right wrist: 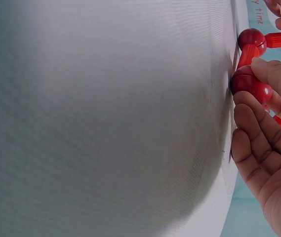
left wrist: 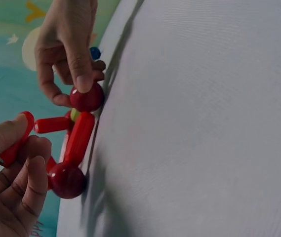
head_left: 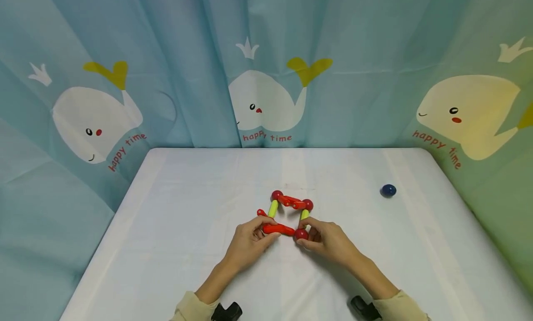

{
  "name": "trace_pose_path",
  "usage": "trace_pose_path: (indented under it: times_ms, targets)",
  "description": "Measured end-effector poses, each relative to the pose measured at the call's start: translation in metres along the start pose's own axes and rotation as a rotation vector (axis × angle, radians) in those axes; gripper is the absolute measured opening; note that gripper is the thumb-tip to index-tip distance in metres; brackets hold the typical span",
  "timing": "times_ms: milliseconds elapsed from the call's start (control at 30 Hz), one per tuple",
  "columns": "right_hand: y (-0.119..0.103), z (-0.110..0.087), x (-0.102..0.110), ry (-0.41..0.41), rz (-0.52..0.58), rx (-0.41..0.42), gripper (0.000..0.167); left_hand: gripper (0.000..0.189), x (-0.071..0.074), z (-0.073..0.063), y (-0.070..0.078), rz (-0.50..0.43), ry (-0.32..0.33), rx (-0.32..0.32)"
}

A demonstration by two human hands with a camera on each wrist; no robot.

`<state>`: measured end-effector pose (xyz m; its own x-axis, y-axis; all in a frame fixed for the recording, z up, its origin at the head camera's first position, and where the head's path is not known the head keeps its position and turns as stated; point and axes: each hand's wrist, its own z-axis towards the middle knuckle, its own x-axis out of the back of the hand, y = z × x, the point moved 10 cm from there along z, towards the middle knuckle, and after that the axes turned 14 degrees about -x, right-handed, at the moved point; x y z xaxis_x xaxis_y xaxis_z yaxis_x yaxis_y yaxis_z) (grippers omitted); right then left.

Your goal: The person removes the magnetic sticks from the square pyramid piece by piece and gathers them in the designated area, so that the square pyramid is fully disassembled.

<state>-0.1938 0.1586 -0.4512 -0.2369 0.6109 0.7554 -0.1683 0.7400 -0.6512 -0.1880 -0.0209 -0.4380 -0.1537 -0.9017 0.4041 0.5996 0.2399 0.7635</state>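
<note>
Clamped between thumb and fingers of the left hand (head_left: 249,243) was a red bar (left wrist: 15,147), at the left of its wrist view. Close to that hand's fingertips, lower in the same view, sat a dark red ball (left wrist: 67,180); whether they touched it, I could not tell. Across from it, the right hand (head_left: 331,241) pinched a second red ball (head_left: 301,234) between thumb and finger. Between those two balls ran a red rod (left wrist: 81,137).

From where I stood, the work lay just below the middle of the head view, on the white table (head_left: 187,191). Two green rods (head_left: 272,208) led up from the hands, the right one partly behind fingers, to a ball at upper left (head_left: 276,195) and a ball at upper right (head_left: 308,205), with a jointed red link (head_left: 291,201) between them. Off by itself, toward the right of the frame, rested a blue ball (head_left: 388,190). Behind the table hung a blue-green curtain (head_left: 187,103) printed with whales (head_left: 266,103) and "happy time".
</note>
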Motion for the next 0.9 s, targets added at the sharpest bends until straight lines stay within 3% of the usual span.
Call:
trace_pose_path:
  times_ms: [200,433,567,767,900]
  targets:
    - [0.001,-0.001,-0.002,-0.005,0.006,-0.016,0.028,0.021,0.013,0.001,0.000,-0.076,0.041,0.024]
    - [0.002,0.000,-0.001,-0.008,0.001,-0.041,0.029,0.025,0.040,0.012,0.009,-0.005,0.073,-0.003]
    - [0.002,0.001,-0.001,-0.006,0.001,-0.030,0.028,0.025,0.058,0.018,0.007,-0.012,0.111,-0.005]
    - [0.001,0.000,0.000,0.002,-0.004,-0.023,0.027,0.025,0.087,0.027,-0.011,0.007,0.171,0.025]
    - [0.002,0.000,-0.001,-0.005,-0.007,-0.032,0.028,0.024,0.104,0.029,-0.030,0.027,0.180,0.079]
